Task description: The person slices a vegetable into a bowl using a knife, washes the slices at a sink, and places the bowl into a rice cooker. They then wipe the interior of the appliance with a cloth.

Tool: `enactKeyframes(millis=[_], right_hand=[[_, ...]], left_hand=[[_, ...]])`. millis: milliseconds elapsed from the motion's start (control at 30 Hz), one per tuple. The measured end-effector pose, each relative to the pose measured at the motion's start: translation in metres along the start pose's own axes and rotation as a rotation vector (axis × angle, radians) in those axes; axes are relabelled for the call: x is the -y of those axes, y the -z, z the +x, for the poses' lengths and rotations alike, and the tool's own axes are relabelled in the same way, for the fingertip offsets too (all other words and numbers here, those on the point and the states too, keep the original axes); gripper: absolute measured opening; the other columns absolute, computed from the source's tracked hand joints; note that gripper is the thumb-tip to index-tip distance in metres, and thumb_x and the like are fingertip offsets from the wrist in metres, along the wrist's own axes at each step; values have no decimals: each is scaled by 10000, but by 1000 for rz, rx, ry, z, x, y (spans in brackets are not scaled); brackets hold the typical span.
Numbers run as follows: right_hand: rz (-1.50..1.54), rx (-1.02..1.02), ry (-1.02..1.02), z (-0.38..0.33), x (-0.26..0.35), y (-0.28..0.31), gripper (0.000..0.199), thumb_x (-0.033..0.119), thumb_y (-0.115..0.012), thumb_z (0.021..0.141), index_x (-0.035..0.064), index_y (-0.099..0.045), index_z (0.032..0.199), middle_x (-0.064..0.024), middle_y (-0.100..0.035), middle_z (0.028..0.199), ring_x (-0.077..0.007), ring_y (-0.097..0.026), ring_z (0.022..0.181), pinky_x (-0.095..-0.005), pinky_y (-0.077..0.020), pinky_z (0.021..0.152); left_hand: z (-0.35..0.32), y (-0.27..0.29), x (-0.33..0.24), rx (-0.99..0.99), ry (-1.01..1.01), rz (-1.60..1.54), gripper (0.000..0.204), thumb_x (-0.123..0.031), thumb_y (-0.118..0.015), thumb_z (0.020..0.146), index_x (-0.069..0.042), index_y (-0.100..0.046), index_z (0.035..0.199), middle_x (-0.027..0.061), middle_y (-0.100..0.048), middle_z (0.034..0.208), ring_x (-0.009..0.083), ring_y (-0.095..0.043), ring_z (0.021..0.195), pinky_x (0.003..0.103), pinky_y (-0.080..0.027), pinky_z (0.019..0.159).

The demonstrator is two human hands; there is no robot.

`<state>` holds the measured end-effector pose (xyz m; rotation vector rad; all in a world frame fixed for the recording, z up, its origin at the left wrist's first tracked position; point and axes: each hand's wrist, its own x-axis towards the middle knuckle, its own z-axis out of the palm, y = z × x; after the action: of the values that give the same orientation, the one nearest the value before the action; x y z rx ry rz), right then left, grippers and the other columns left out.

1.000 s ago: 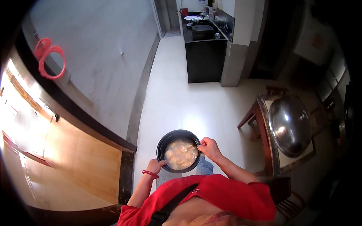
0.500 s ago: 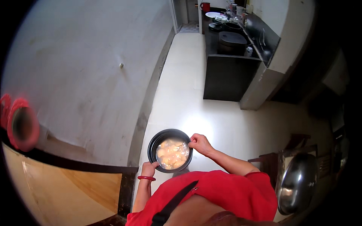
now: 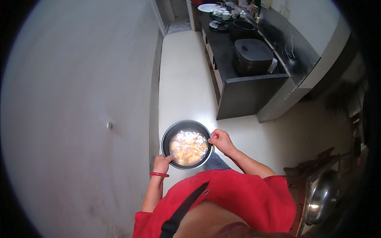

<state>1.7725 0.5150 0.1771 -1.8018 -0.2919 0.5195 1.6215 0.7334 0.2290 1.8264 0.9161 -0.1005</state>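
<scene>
In front of my body I carry a round black pot (image 3: 166, 137) with both hands. Pale yellow chunks of food (image 3: 189, 150) lie in shiny liquid inside it; their exact kind I cannot tell. My left hand (image 3: 162, 163), below a red bangle (image 3: 159, 174), grips the near left rim with the thumb over the edge. On the right side, my right hand (image 3: 221, 141) pinches the rim with its fingers curled. The pot hangs above the floor, roughly level. The undersides of the pot are hidden.
A grey wall (image 3: 87, 79) runs along my left. Pale floor (image 3: 180, 75) leads ahead to a doorway. At right stands a black counter (image 3: 246, 95) bearing a dark lidded cooker (image 3: 254, 55), a white plate (image 3: 209, 8) and several jars. A large metal bowl (image 3: 322, 198) sits at lower right.
I have moved forward with the pot, so the counter is nearer. The red-framed mirror-like object and the wooden surface at left have gone out of view. Both hands keep their hold.
</scene>
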Motion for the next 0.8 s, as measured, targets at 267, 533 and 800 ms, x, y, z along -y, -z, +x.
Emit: enactKeyframes(millis=[267,533,800], right_hand=[[-32,-78,76,208,26,27,190,170,-607,707,-13,-561,731,-58,-548,597,-118,-502,572,-269,-413,523],[118,-189,17,376,78,63,125,67,-644,666,19,-532,694,26,-469,587,-53,-420,552,-210,-344,488],[378,-517,-39,518,84,109,103,22,-634,659,17,-544,708,13,-514,609,-56,-460,563,-198,-362,499]], left_hand=[[190,-4,-98,10,49,48,255,-156,-625,666,94,-603,711,120,-605,639,176,-562,616,314,-438,572],[374,1,-215,122,-63,69,250,-195,-620,681,46,-574,629,54,-526,561,137,-472,503,295,-376,471],[558,-38,-364,413,-248,246,298,-172,-588,714,110,-592,810,138,-620,709,173,-570,679,307,-442,638]])
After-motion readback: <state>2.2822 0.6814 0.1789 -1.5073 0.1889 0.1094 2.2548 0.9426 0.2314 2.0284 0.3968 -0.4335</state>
